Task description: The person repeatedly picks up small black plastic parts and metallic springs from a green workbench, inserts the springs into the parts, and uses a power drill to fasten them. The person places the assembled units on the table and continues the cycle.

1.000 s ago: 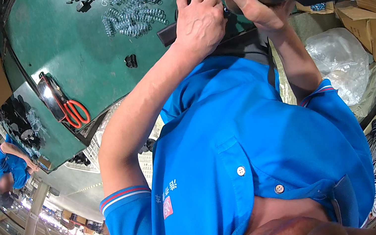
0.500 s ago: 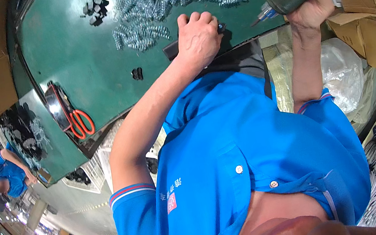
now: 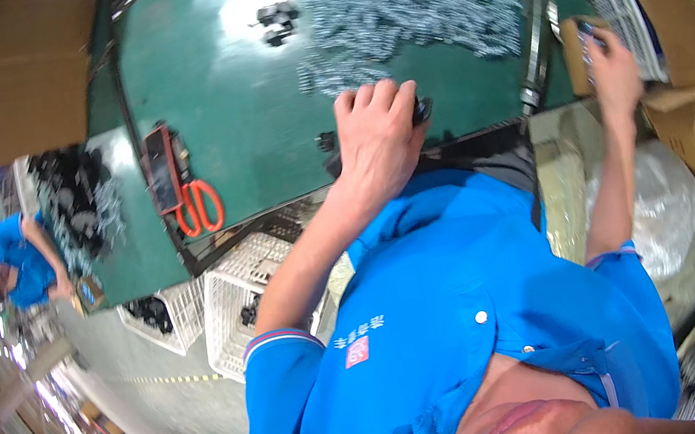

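My left hand [image 3: 378, 139] is wrapped over a black part at the table's near edge. Most of that part hides under my palm, with a dark end [image 3: 422, 111] sticking out beyond my fingers. On the right, my right hand [image 3: 617, 76] is closed beside a small brown cardboard box [image 3: 576, 58]. A dark, shiny, narrow item [image 3: 589, 44] shows at its fingertips, too blurred to name. Between my hands lies a dark power screwdriver [image 3: 538, 48], its silver tip toward me. A large heap of metal springs [image 3: 413, 6] covers the far part of the table.
Small black parts [image 3: 276, 23] sit left of the springs on the green table [image 3: 203, 84]. Orange-handled scissors [image 3: 199, 208] lie beside a phone-like dark slab [image 3: 162, 168]. White plastic crates [image 3: 223, 327] stand below. A co-worker in blue [image 3: 22, 260] is at far left.
The power screwdriver has left my right hand and lies on the table. My right hand has moved to the small box. The whole view has shifted; my left hand keeps its hold.
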Demonstrator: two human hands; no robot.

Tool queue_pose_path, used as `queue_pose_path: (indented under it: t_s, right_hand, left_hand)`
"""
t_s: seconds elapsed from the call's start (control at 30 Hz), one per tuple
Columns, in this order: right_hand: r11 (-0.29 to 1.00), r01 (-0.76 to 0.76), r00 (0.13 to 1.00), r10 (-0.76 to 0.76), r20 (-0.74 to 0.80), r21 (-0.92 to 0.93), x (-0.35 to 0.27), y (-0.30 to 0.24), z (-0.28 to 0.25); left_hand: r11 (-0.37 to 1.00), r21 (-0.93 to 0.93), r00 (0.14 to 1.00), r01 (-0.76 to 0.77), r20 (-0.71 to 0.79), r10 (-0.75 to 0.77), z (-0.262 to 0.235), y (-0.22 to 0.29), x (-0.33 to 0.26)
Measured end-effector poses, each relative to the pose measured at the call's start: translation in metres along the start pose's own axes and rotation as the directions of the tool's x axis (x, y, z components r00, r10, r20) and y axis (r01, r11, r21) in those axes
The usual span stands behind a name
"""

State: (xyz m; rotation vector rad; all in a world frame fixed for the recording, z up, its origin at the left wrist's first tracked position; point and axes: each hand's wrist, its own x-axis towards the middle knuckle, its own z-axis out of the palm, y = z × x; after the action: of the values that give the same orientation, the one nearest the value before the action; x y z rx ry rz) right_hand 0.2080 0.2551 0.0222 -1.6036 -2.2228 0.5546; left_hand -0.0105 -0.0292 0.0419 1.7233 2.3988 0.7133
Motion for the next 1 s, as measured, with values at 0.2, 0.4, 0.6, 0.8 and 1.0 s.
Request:
queue_pose_path:
  t_s: [0.2,0.4,0.6,0.8,1.0]
  right_hand:
    - [0.865,0.113,0.991,-0.061,0.120,-0.489,0.029,0.060,0.013]
    - [0.937,0.111,0.986,-0.061,0.157,-0.330,0.046,0.073,0.011]
    - [0.960,0.113,0.987,-0.079,0.140,-0.257,0.053,0.079,0.016]
    - [0.960,0.052,0.986,-0.006,0.164,-0.277,0.050,0.074,0.012]
    - [0.994,-0.035,0.985,0.051,0.163,-0.102,0.041,0.093,0.011]
  left_hand:
    - [0.722,0.395,0.813,0.568,-0.129,-0.568,-0.080,-0.056,-0.172]
    - [0.020,0.688,0.075,0.726,-0.050,-0.996,-0.108,-0.103,-0.319]
    - [0.743,0.342,0.818,0.575,-0.242,-0.521,-0.097,-0.144,-0.116]
    - [0.895,0.113,0.873,0.431,-0.303,-0.382,-0.081,-0.301,0.149]
    - [0.155,-0.880,0.367,0.450,0.024,-0.930,-0.044,-0.408,0.345]
